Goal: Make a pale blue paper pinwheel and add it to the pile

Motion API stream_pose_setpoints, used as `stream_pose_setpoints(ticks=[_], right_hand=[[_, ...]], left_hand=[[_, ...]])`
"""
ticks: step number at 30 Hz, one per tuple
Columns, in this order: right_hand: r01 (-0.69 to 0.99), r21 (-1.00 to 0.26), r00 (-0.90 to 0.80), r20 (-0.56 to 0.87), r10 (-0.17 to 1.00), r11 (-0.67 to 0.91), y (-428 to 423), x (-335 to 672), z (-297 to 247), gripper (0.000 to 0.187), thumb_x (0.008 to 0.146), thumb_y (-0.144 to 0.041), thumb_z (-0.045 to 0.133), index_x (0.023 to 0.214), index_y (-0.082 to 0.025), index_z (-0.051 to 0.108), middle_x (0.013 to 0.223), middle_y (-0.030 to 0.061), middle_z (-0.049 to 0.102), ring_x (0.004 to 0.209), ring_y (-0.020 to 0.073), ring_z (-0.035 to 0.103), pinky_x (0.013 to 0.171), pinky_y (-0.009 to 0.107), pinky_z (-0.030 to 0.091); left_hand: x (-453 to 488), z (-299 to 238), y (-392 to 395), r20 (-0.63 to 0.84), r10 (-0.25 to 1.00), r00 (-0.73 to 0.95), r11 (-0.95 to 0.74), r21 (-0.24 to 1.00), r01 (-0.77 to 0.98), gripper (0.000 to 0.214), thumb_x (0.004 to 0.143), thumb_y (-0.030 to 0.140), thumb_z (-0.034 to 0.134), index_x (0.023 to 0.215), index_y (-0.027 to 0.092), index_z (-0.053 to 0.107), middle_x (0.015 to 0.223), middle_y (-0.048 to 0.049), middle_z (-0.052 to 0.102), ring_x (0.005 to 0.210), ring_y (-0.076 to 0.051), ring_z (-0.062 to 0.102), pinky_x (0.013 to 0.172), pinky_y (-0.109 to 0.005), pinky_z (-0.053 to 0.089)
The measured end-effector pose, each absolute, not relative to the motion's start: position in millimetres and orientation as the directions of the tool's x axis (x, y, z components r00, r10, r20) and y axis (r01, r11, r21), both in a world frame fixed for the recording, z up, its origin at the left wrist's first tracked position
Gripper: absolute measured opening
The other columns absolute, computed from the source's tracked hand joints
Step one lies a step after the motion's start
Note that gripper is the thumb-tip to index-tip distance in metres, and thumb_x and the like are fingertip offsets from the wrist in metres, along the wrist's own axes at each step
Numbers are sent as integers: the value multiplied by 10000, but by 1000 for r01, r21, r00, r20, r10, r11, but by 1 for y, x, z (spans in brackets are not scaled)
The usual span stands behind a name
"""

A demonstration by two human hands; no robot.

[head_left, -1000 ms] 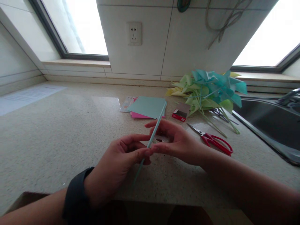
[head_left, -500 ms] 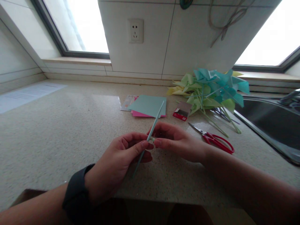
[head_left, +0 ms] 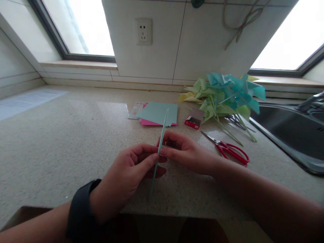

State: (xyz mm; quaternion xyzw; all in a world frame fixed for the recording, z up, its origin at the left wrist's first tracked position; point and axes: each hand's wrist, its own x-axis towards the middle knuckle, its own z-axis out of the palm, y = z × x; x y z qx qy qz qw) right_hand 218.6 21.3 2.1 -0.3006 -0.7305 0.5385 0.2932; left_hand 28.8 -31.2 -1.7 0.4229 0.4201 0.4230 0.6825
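A thin pale blue stick [head_left: 164,130] stands at a steep slant above the counter, its upper end overlapping the paper sheets in view. My left hand [head_left: 134,168], with a black band on the wrist, pinches the stick near its middle between thumb and fingers. From the other side, my right hand [head_left: 181,148] closes thumb and forefinger on the stick just above the left thumb. Whether something small sits between the right fingertips is hidden. Red-handled scissors [head_left: 231,152] lie to the right of my right hand, blades pointing up and left.
Pale blue and pink paper sheets [head_left: 158,112] lie beyond my hands. A small open red box [head_left: 193,120] sits beside them. Blue, green and yellow paper pinwheels [head_left: 230,92] are heaped at the back right, near a sink [head_left: 291,131]. A printed sheet [head_left: 27,101] lies far left.
The stick has turned more upright, its top swinging left. My right fingertips have come up against it; the small clear bit seen beside it earlier is now hidden. The view has shifted slightly.
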Motion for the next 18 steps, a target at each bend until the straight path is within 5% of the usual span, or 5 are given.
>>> stream_pose_setpoints(ticks=[9,12,15,18], right_hand=[[341,-868,-701,20,713,360,21,227,11,272,932,-433,649,1006,-173,677,792,-8,617,697,124,542,602,241,418],[393,-817,-734,-2,679,422,21,234,18,352,934,-489,636,1113,-189,681,929,26,678,790,147,604,687,260,470],[502,-710,-657,58,751,494,21,244,27,375,947,-497,605,1162,-196,665,1025,56,692,861,176,630,749,294,489],[713,-526,-451,162,878,463,18,264,36,280,970,-439,549,984,-194,684,840,35,686,709,162,600,631,289,439]], left_hand=[[23,-3,-32,-289,923,253,336,927,-166,267,804,394,810,894,157,725,809,-30,759,673,-133,701,642,-235,557],[22,-2,-29,-315,916,249,360,918,-165,259,802,380,807,861,146,712,783,-33,747,658,-136,686,607,-242,568],[21,0,-27,-325,911,254,360,927,-104,251,809,367,793,825,137,694,762,-38,740,593,-114,656,549,-216,541],[18,2,-27,-333,895,295,361,932,-44,249,819,366,770,799,138,675,743,-35,728,567,-109,639,532,-214,533]])
